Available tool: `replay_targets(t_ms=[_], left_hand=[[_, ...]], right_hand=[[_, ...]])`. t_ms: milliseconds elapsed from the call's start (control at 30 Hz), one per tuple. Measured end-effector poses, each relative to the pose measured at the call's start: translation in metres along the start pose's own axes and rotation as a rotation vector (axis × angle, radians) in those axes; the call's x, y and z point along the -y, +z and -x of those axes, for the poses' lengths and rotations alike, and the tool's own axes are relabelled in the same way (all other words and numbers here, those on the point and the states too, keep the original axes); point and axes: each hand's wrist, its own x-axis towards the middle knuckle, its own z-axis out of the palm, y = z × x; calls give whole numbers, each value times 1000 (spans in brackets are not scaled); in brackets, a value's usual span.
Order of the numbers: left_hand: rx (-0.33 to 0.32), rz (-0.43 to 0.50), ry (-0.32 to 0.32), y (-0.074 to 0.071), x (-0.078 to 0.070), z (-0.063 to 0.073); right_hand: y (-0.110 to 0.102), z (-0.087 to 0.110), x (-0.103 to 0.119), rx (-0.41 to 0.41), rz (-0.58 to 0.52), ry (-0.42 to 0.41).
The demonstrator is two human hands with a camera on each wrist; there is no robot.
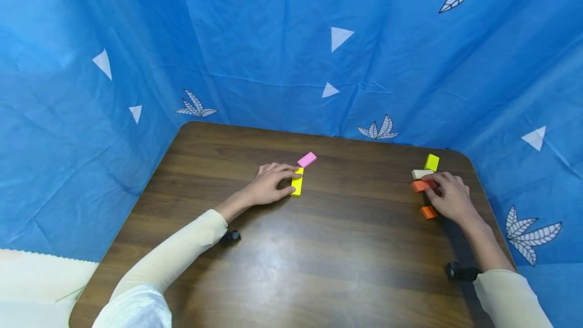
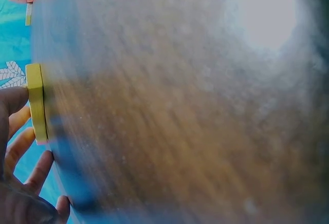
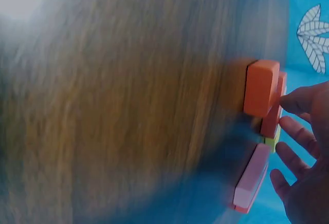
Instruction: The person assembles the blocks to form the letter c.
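Observation:
On the left part of the table, my left hand [image 1: 271,186] holds a yellow block [image 1: 297,184] between thumb and fingers; the block also shows in the left wrist view. A pink block [image 1: 307,159] lies just beyond it. Over to the right, my right hand [image 1: 451,196] pinches a red-orange block [image 1: 420,186] between thumb and index finger. A white block [image 1: 421,173] lies directly behind that one, and a yellow-green block [image 1: 431,162] is farther back. Nearer me sits an orange block [image 1: 428,212]. Another pink block [image 3: 252,175] appears below the right fingers in the right wrist view, hidden from the head view.
The brown wooden table [image 1: 319,257] has rounded corners. A blue cloth [image 1: 273,39] with leaf and triangle prints hangs behind it and along both sides. Each wrist wears a black camera, and light reflects off the tabletop near the middle.

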Motion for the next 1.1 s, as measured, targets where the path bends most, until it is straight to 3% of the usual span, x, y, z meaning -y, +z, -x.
replay_targets(t_ms=[700, 1100], left_hand=[[8, -6, -7, 1, 3, -2], [5, 1, -6, 1, 3, 0]], right_hand=[[-1, -1, -1, 28, 62, 5], [-2, -6, 5, 20, 43, -11]])
